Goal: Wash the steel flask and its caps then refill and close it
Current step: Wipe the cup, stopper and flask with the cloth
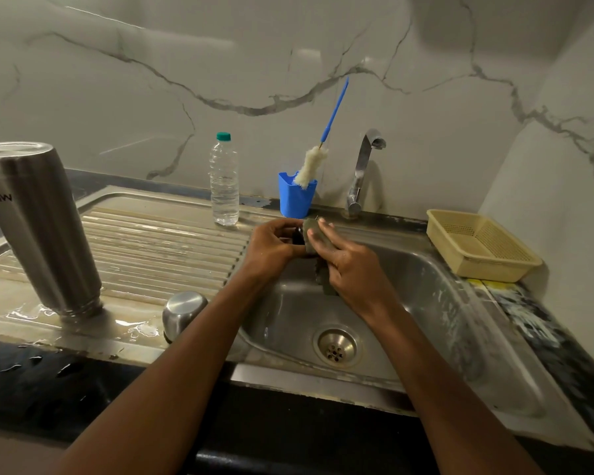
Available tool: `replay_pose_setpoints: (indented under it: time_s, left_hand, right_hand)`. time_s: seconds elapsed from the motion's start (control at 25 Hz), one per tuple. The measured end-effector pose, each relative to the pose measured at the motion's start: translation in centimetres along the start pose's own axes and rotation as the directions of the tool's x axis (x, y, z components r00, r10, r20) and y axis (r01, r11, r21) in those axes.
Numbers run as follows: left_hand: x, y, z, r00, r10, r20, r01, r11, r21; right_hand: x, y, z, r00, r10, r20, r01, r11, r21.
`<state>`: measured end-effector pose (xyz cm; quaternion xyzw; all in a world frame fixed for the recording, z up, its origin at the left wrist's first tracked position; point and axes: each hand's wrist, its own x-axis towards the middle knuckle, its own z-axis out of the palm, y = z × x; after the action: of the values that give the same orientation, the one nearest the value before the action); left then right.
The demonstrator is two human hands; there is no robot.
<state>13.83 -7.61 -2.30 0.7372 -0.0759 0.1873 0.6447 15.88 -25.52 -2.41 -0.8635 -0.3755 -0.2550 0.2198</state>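
left hand (275,240) gripped small dark cap (298,236) at frame centre; right hand (343,262) pressed scrub pad (318,236) on it. wet, likely slippery; hold by rim.

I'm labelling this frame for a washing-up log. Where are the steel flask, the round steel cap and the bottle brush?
steel flask (38,231): head view, middle of its upturned body.
round steel cap (183,311): head view, its domed top.
bottle brush (311,166): head view, its white bristle head.
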Motion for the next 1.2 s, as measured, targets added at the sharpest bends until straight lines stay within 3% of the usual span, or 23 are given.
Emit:
replay_pose_setpoints:
  time_s: [0.16, 0.28, 0.44, 0.56, 0.76, 0.96, 1.2]
  left_hand:
    - [-0.1, 0.5, 0.4, 0.996, -0.036, 0.083, 0.034, 0.999, 0.026]
    - [-0.4, 0.6, 1.1, 0.989, -0.041, 0.14, 0.029, 0.996, 0.083]
    - [-0.2, 0.2, 0.9, 0.998, -0.021, 0.062, 0.016, 0.997, 0.074]
    - [0.0, 0.1, -0.2, 0.998, -0.046, -0.032, 0.048, 0.997, 0.057]
    - [-0.1, 0.1, 1.1, 0.992, -0.081, 0.099, 0.062, 0.981, 0.185]
    - [0.3, -0.1, 0.3, 0.996, -0.083, -0.036, 0.087, 0.989, 0.121]
    - [-1.3, 1.4, -0.4, 0.969, 0.023, -0.247, 0.061, 0.943, 0.327]
  right_hand:
    - [-0.1, -0.1, -0.1, 0.991, 0.101, -0.092, -0.107, 0.993, -0.059]
    - [0.1, 0.0, -0.2, 0.988, 0.141, -0.068, -0.145, 0.988, -0.059]
    - [0.1, 0.1, 0.1, 0.999, 0.026, -0.036, -0.028, 0.998, -0.053]
    - [0.1, 0.4, 0.3, 0.998, 0.028, -0.052, -0.03, 0.999, -0.033]
    - [-0.2, 0.6, 0.1, 0.985, 0.149, -0.091, -0.148, 0.989, 0.013]
    - [0.1, -0.2, 0.3, 0.991, 0.092, -0.101, -0.088, 0.995, 0.041]
    - [-0.9, 0.1, -0.8, 0.987, 0.137, -0.08, -0.129, 0.986, 0.102]
